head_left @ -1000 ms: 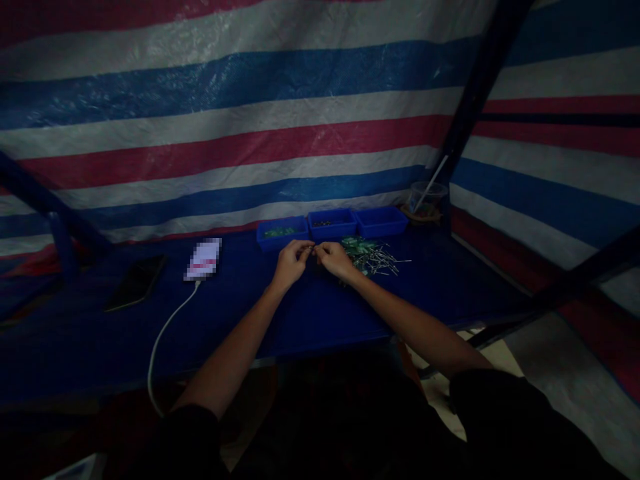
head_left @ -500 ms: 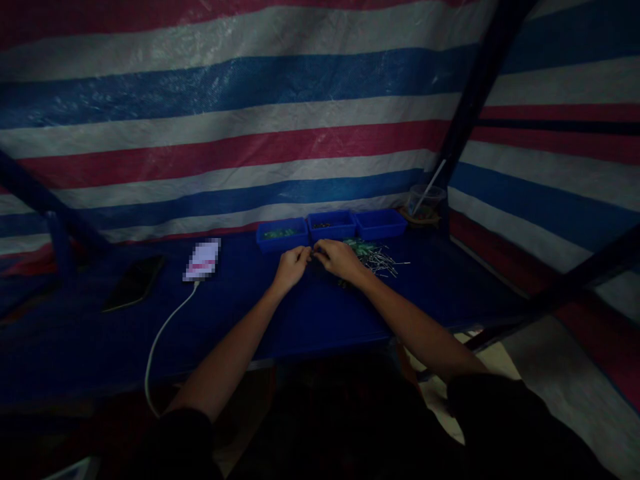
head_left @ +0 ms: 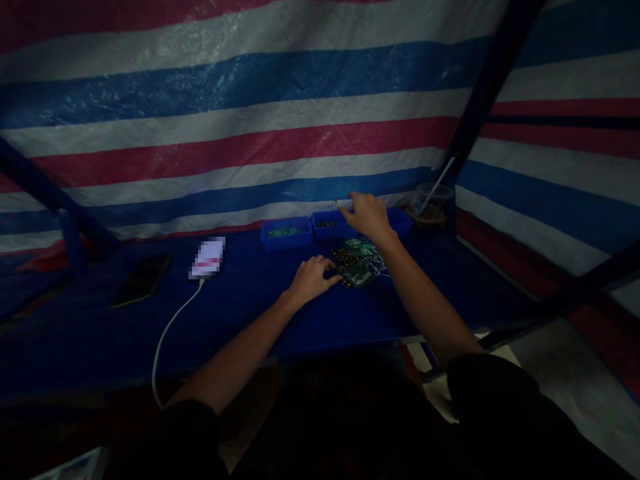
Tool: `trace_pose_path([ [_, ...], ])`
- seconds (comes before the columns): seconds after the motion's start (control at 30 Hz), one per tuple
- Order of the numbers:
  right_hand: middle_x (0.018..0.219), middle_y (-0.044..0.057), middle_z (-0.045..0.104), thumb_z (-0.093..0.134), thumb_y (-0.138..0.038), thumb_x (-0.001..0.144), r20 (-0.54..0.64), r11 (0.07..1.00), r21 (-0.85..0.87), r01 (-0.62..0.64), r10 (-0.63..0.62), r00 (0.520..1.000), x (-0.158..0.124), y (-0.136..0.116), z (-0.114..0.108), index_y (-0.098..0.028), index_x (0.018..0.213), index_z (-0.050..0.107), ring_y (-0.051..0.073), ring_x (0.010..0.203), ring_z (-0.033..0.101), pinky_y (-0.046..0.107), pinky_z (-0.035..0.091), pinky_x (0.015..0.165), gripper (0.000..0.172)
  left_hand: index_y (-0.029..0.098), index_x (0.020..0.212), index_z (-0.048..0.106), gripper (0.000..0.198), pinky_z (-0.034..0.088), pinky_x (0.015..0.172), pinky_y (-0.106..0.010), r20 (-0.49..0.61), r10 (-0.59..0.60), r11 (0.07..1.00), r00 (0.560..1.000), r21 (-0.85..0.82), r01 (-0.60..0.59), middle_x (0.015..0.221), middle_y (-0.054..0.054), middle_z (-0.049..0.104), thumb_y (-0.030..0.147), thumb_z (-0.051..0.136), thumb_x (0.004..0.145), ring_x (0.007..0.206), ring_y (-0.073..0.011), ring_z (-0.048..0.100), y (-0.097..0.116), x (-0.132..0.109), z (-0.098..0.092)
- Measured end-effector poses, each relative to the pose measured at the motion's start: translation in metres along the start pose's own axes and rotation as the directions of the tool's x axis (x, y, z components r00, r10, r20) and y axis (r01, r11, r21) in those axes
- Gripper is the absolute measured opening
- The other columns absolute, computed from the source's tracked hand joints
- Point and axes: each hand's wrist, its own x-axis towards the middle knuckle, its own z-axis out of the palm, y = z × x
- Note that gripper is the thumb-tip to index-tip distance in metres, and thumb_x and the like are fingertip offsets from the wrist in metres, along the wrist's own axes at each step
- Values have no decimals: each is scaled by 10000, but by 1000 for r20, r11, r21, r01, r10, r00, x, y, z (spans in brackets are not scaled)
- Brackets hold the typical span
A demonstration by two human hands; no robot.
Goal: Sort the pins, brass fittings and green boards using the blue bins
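Observation:
My left hand (head_left: 314,279) rests at the left edge of a pile of small brass-coloured parts (head_left: 344,259), fingers apart and fingertips at the parts. Over the middle blue tray (head_left: 337,232) my right hand (head_left: 367,215) is raised, its thumb and index finger spread. A tiny piece (head_left: 335,201) hangs in the air just left of those fingers. Green pieces (head_left: 361,247) and thin metal pins (head_left: 380,265) lie below my right wrist. The left blue tray (head_left: 287,243) holds green pieces; small brass-coloured parts are in the middle one. My right hand partly covers the right blue tray (head_left: 401,220).
A dark phone (head_left: 141,279) and a lit phone (head_left: 207,258) with a white cable (head_left: 167,323) lie on the blue table (head_left: 240,293) at the left. A clear cup (head_left: 434,195) with a straw stands at the back right. Striped sheeting rises behind.
My hands have parted. The right moved up and right over the trays and opened; the left moved down and slightly right to the pile and opened. A tiny piece now shows in the air.

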Motion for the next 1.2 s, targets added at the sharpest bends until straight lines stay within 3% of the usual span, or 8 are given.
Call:
trace_pose_path([
  [0.2,903,78,701,525,-340,871,367,979,193,60,-129,921,-47,7,42,-167,1095,637,192,827,631,281,434,723,304,210,905,652,137,434,793,-389,17,-21,997,1000,74,20,963,-70,642,307,582,839,927,-259,578,6,0,-1],
  [0.4,832,44,699,544,-284,855,393,950,311,1,-130,910,-50,11,52,-175,1038,655,150,742,618,248,417,672,240,182,801,666,123,446,752,-343,-29,-82,986,996,-146,77,848,-60,661,264,574,808,803,-212,591,-1,6,-2],
  [0.57,784,19,668,570,-235,814,332,868,491,68,-259,907,-52,12,50,-155,982,646,125,706,588,231,408,652,202,148,855,681,204,442,623,-253,43,-342,662,939,-697,274,813,-45,687,305,577,778,698,-150,590,-15,13,-8],
  [0.73,789,12,645,541,-195,808,260,838,517,174,-347,901,-53,4,48,-164,866,628,122,723,562,232,387,669,109,124,866,681,266,387,510,-215,144,-416,415,898,-849,328,817,-75,679,346,581,760,593,-105,545,-19,14,-15],
  [0.83,800,20,638,501,-209,840,215,859,477,187,-321,922,-52,0,43,-170,866,608,136,744,559,247,382,691,117,134,885,674,333,384,509,-220,107,-380,522,919,-795,309,776,-64,665,416,510,819,580,-110,541,-17,13,-14],
  [0.93,775,30,621,401,-261,909,130,864,473,171,-261,957,-51,-4,31,-177,820,578,147,740,556,267,389,700,215,160,860,674,302,422,580,-248,35,-261,765,965,-602,229,737,-35,658,388,475,850,639,-143,572,-15,13,-8],
  [1.03,781,37,589,319,-297,948,-99,847,504,167,-136,986,-49,-6,10,-185,835,544,152,761,555,286,414,733,275,177,875,680,207,453,677,-288,26,-93,942,995,-322,97,783,-35,664,282,505,841,716,-172,587,-13,17,-2],
  [1.2,973,70,535,185,-344,981,-459,870,442,218,11,888,-18,3,-14,-188,1106,489,189,970,544,381,427,864,363,210,1012,662,219,434,882,-366,73,173,982,982,-85,-167,985,-62,643,179,518,849,939,-208,569,-12,30,-2],
])
